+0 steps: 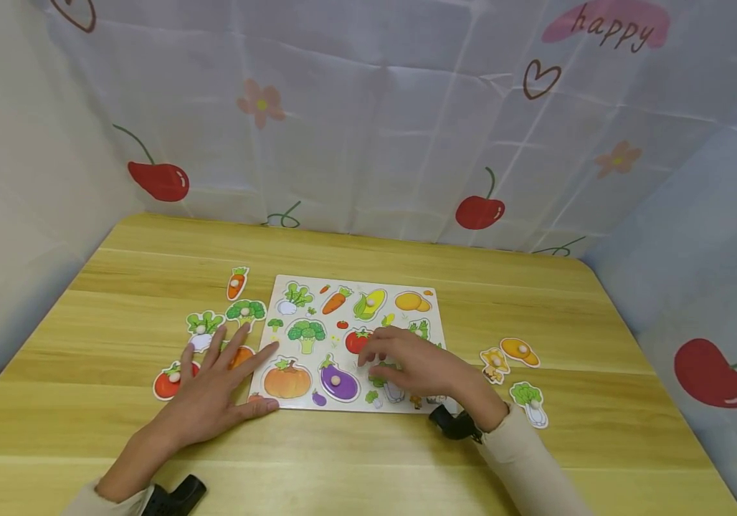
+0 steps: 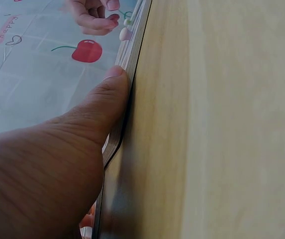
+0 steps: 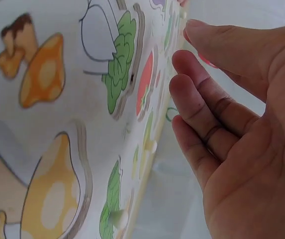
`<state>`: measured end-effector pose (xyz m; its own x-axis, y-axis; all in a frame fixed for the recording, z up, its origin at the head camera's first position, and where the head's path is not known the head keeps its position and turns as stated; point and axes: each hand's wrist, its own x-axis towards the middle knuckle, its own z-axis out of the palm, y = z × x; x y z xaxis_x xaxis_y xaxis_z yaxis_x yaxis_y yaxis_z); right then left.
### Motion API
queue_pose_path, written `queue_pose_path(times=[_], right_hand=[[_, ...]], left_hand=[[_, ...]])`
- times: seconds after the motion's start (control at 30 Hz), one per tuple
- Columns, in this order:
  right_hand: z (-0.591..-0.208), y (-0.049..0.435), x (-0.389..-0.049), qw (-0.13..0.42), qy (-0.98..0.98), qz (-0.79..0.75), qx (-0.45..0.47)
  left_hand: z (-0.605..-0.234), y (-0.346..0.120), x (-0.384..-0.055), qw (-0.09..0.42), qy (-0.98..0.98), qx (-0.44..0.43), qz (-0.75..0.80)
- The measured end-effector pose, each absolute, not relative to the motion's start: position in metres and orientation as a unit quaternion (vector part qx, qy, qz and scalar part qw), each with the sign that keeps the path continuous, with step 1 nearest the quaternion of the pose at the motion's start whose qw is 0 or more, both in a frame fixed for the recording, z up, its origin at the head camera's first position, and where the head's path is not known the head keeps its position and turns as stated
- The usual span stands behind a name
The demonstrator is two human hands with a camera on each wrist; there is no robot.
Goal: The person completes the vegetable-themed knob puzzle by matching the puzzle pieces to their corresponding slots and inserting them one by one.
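A vegetable puzzle board (image 1: 317,282) lies on the table. My left hand (image 1: 210,394) rests spread at its left side, thumb on the lower left corner; in the left wrist view the thumb (image 2: 95,109) presses along the board's edge. Beneath those fingers lies an orange pumpkin piece (image 1: 241,356), partly hidden. My right hand (image 1: 416,362) hovers over the board near the printed tomato (image 1: 355,341), fingers loosely bent and nothing between them, as the right wrist view confirms. An eggplant piece (image 1: 343,387) and a corn piece (image 1: 371,307), both with knobs, sit in their recesses.
Left of the board lie a carrot piece (image 1: 236,285), a broccoli piece (image 1: 244,311), a white radish piece (image 1: 199,340) and a tomato piece (image 1: 165,387). To the right are a mushroom piece (image 1: 492,358), a potato piece (image 1: 523,352) and a leafy cabbage piece (image 1: 525,395).
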<state>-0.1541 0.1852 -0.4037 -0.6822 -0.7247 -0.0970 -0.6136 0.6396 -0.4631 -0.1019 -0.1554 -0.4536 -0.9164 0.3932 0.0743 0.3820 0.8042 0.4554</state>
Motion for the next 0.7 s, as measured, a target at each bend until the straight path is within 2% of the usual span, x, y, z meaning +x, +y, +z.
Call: queue_pose_path(times=[0.7], right_hand=[[-0.395, 0.23, -0.154, 0.13, 0.905, -0.245, -0.324]], left_hand=[[-0.454, -0.155, -0.103, 0.021, 0.951, 0.199, 0.234]])
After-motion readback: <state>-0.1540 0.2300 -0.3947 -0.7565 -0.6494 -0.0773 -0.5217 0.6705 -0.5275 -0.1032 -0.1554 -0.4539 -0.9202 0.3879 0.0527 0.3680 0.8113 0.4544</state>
